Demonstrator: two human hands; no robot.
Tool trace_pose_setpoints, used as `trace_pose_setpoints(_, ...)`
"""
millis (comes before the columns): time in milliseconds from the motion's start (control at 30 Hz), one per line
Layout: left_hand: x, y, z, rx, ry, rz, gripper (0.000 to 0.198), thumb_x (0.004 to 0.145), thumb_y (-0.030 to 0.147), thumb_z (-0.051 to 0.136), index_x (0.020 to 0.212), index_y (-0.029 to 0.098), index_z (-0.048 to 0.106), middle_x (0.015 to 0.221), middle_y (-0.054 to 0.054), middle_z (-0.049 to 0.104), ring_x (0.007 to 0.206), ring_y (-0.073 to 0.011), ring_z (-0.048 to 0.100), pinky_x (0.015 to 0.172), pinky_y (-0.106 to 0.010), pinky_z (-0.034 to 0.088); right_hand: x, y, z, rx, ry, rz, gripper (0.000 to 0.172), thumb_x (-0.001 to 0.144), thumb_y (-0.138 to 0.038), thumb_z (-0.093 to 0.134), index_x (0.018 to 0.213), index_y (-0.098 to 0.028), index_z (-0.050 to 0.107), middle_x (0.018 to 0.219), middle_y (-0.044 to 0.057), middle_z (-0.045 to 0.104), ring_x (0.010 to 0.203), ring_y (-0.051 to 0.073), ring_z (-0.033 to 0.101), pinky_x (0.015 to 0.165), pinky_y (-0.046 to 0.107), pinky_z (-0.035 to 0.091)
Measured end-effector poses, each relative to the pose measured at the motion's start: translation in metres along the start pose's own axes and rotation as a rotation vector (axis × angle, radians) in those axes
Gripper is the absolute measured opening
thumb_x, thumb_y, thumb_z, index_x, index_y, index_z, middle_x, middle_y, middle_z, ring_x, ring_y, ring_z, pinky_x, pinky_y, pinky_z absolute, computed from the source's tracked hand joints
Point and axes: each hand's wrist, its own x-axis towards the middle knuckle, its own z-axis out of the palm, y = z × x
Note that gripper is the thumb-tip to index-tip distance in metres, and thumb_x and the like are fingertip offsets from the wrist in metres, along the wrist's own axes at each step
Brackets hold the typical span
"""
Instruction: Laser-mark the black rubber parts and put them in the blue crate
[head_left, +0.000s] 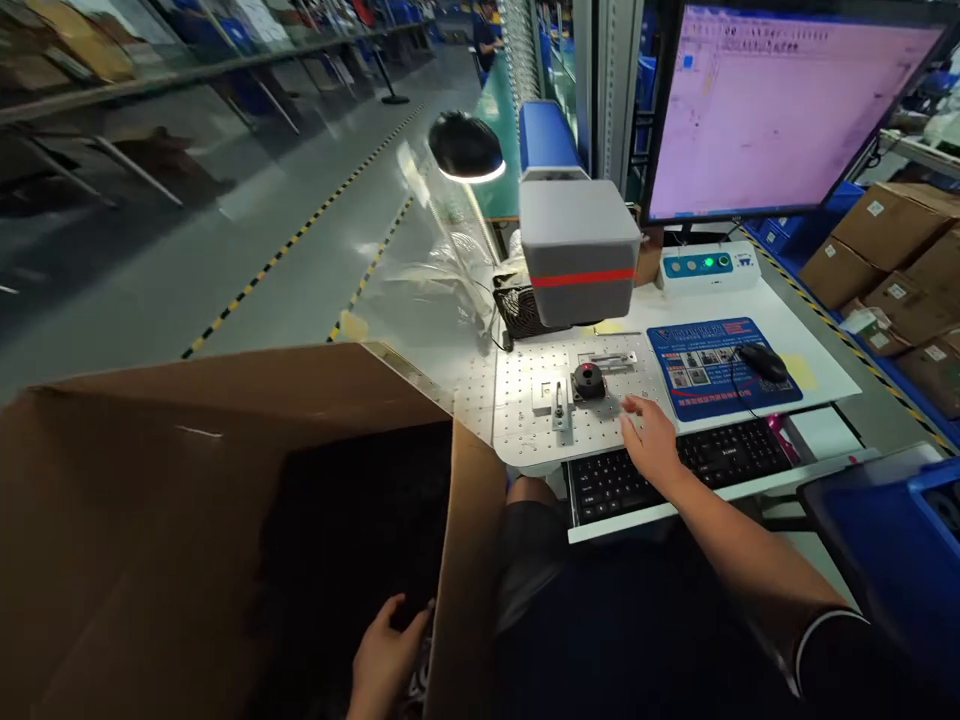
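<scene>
My left hand (384,655) is down inside a large cardboard box (478,490), by its right wall. Its thumb and a finger show apart, with nothing visible between them; the dark contents (352,530) of the box lie beside it. My right hand (651,440) hovers over the front of a perforated metal plate (517,400), fingers apart and nothing in them. Just left of its fingertips, a round black part (588,380) sits on the plate with a small red light spot on top. Small metal fixture blocks (559,408) stand beside the part.
A grey machine head (581,255) with a red stripe overhangs the plate. A lit black lamp (466,145) and a fan (519,308) stand behind. To the right are a keyboard (724,455), a mouse (763,362) on a blue mat (694,395), and a monitor (780,120).
</scene>
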Motion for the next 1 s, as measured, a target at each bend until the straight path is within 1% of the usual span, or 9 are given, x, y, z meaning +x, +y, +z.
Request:
trace_pose_setpoints(100, -0.006, 0.0, 0.004, -0.02, -0.042, -0.044, 0.096, 0.062, 0.061, 0.051, 0.137, 0.0, 0.05, 0.038, 0.003, 0.049, 0.057, -0.0382, 0.065, 0.06, -0.044, 0.046, -0.056, 0.001, -0.028, 0.03, -0.052, -0.013, 0.031, 0.096, -0.024, 0.048, 0.122, -0.023, 0.064, 0.106, 0.008, 0.074, 0.097, 0.023, 0.07, 0.094, 0.042, 0.057)
trace_pose_setpoints(167, -0.007, 0.003, 0.007, -0.045, -0.073, -0.066, 0.094, 0.064, 0.058, 0.054, 0.139, 0.002, 0.049, 0.039, 0.002, 0.051, 0.058, -0.0384, 0.066, 0.06, -0.044, 0.047, -0.089, 0.005, -0.04, 0.022, -0.116, -0.022, 0.032, 0.095, -0.021, 0.048, 0.122, -0.025, 0.064, 0.102, 0.007, 0.075, 0.093, 0.022, 0.071, 0.089, 0.042, 0.059)
trace_pose_setpoints(233, -0.006, 0.008, 0.01, -0.067, -0.1, -0.081, 0.093, 0.065, 0.055, 0.058, 0.141, 0.003, 0.048, 0.042, 0.001, 0.055, 0.061, -0.0381, 0.068, 0.059, -0.043, 0.048, -0.111, 0.009, -0.046, 0.008, -0.151, -0.041, 0.033, 0.095, -0.017, 0.047, 0.123, -0.026, 0.064, 0.101, 0.007, 0.075, 0.095, 0.023, 0.071, 0.088, 0.044, 0.06)
trace_pose_setpoints(300, -0.003, 0.014, 0.013, -0.076, -0.118, -0.094, 0.093, 0.065, 0.054, 0.061, 0.143, 0.006, 0.046, 0.046, 0.0, 0.059, 0.065, -0.0376, 0.07, 0.059, -0.041, 0.05, -0.122, 0.012, -0.049, -0.005, -0.155, -0.057, 0.034, 0.095, -0.015, 0.046, 0.123, -0.026, 0.063, 0.103, 0.007, 0.075, 0.097, 0.023, 0.07, 0.089, 0.045, 0.06)
trace_pose_setpoints(467, 0.002, 0.023, 0.015, -0.063, -0.129, -0.099, 0.094, 0.067, 0.056, 0.063, 0.146, 0.008, 0.043, 0.05, -0.002, 0.062, 0.067, -0.037, 0.07, 0.058, -0.039, 0.05, -0.126, 0.015, -0.05, -0.026, -0.161, -0.1, 0.037, 0.094, -0.011, 0.047, 0.125, -0.026, 0.062, 0.105, 0.006, 0.075, 0.095, 0.023, 0.069, 0.088, 0.046, 0.059)
trace_pose_setpoints(567, 0.002, 0.022, 0.015, -0.054, -0.123, -0.098, 0.095, 0.068, 0.056, 0.063, 0.146, 0.007, 0.042, 0.05, -0.002, 0.061, 0.066, -0.0368, 0.07, 0.057, -0.039, 0.051, -0.127, 0.015, -0.049, -0.04, -0.162, -0.119, 0.037, 0.094, -0.01, 0.047, 0.124, -0.026, 0.063, 0.105, 0.006, 0.075, 0.095, 0.023, 0.07, 0.088, 0.046, 0.059)
trace_pose_setpoints(800, -0.003, 0.018, 0.018, -0.072, -0.102, -0.084, 0.088, 0.073, 0.055, 0.062, 0.144, 0.005, 0.045, 0.056, -0.001, 0.063, 0.061, -0.0335, 0.068, 0.061, -0.042, 0.053, -0.13, 0.015, -0.047, -0.068, -0.178, -0.148, 0.036, 0.093, -0.011, 0.049, 0.123, -0.025, 0.063, 0.106, 0.008, 0.075, 0.096, 0.024, 0.07, 0.087, 0.048, 0.059)
trace_pose_setpoints(1000, -0.001, 0.018, 0.016, -0.087, -0.102, -0.081, 0.088, 0.072, 0.052, 0.063, 0.144, 0.005, 0.045, 0.051, -0.001, 0.06, 0.065, -0.0355, 0.07, 0.06, -0.041, 0.052, -0.127, 0.014, -0.047, -0.075, -0.18, -0.116, 0.034, 0.094, -0.014, 0.048, 0.121, -0.025, 0.065, 0.106, 0.008, 0.075, 0.097, 0.025, 0.071, 0.087, 0.048, 0.06)
